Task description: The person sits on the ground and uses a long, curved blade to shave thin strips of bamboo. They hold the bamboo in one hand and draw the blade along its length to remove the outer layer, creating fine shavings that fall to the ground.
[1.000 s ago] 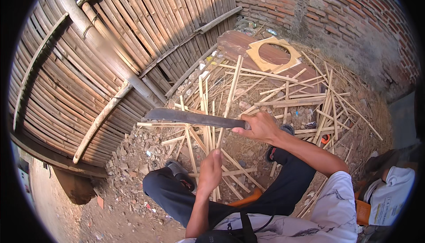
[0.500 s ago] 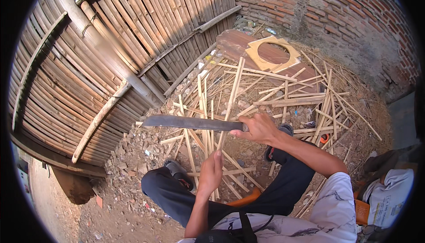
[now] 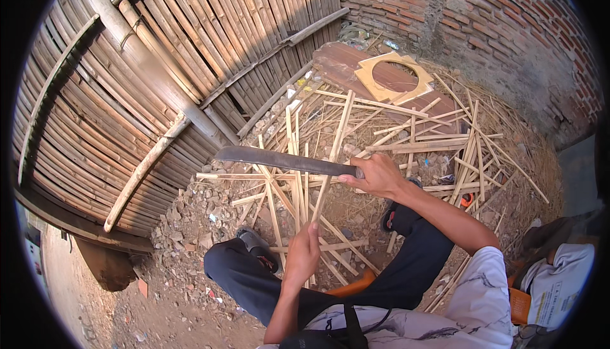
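Note:
My right hand (image 3: 378, 177) is closed round the handle of a machete (image 3: 279, 158). Its long dark blade points left, tip slightly raised, and crosses in front of a pale bamboo strip (image 3: 344, 117). The lower end of that strip is in my closed left hand (image 3: 302, 253), above my lap, and it slants up and away from me. Whether the blade touches the strip, I cannot tell. More loose bamboo strips (image 3: 419, 147) lie crossed over the ground beyond and below my hands.
A slatted bamboo wall (image 3: 152, 63) rises on the left, a brick wall (image 3: 508, 25) at the back right. A wooden board (image 3: 337, 63) and a yellowish panel with a round hole (image 3: 366, 77) lie at the back. Rubble covers the ground; a white sack (image 3: 562, 279) sits at right.
My right hand has moved the machete slightly up and to the right, with its tip now higher than the handle. The left hand and its strip have barely moved.

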`<state>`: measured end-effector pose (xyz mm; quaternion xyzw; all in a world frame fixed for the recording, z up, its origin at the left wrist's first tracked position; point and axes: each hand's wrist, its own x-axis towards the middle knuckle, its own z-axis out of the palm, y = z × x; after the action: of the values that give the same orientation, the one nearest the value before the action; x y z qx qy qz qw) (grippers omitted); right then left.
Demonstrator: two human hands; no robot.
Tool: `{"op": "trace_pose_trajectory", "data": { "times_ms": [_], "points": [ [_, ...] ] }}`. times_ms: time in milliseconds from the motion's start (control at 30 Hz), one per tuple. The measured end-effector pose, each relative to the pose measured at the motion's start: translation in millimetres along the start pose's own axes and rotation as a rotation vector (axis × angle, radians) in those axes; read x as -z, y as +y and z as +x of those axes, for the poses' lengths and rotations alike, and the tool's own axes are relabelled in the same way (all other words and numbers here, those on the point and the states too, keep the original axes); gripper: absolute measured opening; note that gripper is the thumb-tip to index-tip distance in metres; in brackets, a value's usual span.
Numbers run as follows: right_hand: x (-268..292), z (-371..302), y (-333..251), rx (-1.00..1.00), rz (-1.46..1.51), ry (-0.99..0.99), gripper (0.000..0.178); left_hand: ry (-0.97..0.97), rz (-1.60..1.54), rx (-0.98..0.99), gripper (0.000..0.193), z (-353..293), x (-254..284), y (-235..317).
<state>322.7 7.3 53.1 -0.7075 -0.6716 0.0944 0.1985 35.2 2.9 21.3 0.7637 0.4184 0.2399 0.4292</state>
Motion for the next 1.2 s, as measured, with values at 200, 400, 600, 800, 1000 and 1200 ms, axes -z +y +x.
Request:
{"op": "trace_pose_trajectory", "data": {
  "times_ms": [200,400,600,800,1000,1200],
  "points": [
    [-4,9,31,-0.035,0.091,0.114,0.080,-0.005,0.016,0.019,0.046,-14,11,9],
    [0,9,39,-0.087,0.092,0.087,0.076,-0.013,0.015,0.002,0.046,-23,8,-13],
    [-11,-4,11,0.161,-0.036,0.061,0.075,-0.009,0.022,-0.028,0.046,-14,5,-1],
    [14,19,64,-0.158,0.112,0.127,0.075,-0.043,0.036,0.037,0.045,-39,19,-7],
    [-2,8,50,-0.041,-0.014,0.121,0.076,-0.123,0.032,0.056,0.041,-29,18,-14],
    [-15,0,6,0.194,-0.014,0.107,0.075,-0.066,-0.027,-0.001,0.043,-14,13,-8]
  ]
}}
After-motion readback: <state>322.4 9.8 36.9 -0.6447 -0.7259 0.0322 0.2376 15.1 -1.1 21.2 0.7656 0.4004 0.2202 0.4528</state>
